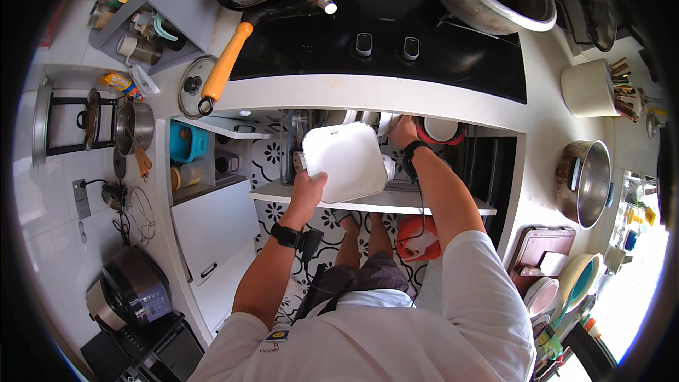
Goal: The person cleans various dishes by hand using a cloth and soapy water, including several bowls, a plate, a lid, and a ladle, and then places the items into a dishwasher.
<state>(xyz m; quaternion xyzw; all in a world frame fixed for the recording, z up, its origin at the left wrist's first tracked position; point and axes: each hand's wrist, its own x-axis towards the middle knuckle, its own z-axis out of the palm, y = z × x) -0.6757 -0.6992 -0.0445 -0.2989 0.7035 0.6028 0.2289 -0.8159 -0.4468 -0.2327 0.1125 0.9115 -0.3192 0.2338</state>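
Note:
My left hand grips the lower left edge of a square white plate with rounded corners and a worn, dark-flecked rim. The plate is held over an open pull-out drawer below the stove counter. Inside the drawer, my right hand reaches to white dishware near the counter edge; its fingertips are partly hidden, so its hold is unclear. Just right of that hand, a white bowl rests in a red container. Both wrists wear black bands.
Above the drawer is a black cooktop with a lidded pan, its orange handle overhanging the counter, and a large metal pan. An open corner cabinet at left holds a blue basket. A red bag is on the floor below the drawer.

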